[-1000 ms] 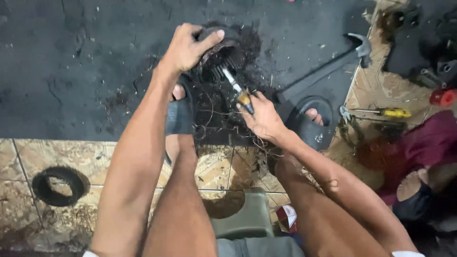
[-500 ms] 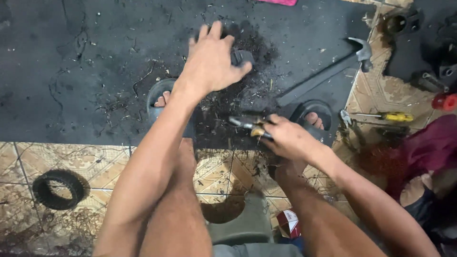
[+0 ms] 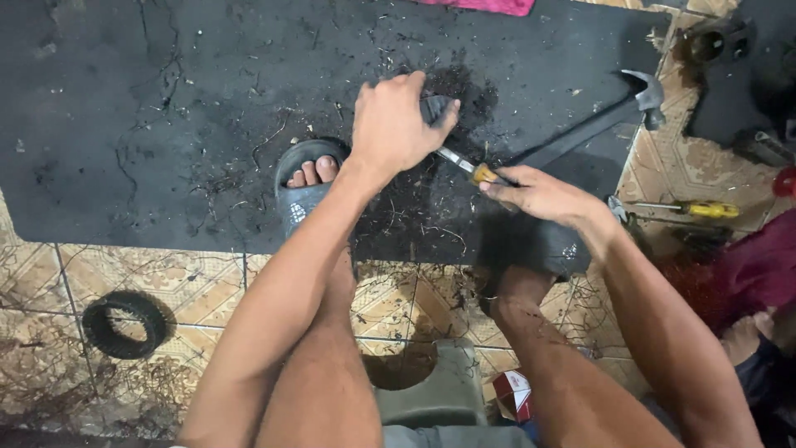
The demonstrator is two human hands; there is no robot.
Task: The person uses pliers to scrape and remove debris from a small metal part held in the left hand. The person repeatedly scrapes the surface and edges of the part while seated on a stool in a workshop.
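The left hand (image 3: 396, 124) gripped a dark part (image 3: 437, 106) (mostly hidden) on the mat (image 3: 166, 108); the right hand (image 3: 539, 195) held a screwdriver (image 3: 473, 170) against it.

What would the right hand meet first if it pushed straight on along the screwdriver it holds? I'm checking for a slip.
Probably the left hand, which covers a dark round part right at the screwdriver tip; depth is unclear.
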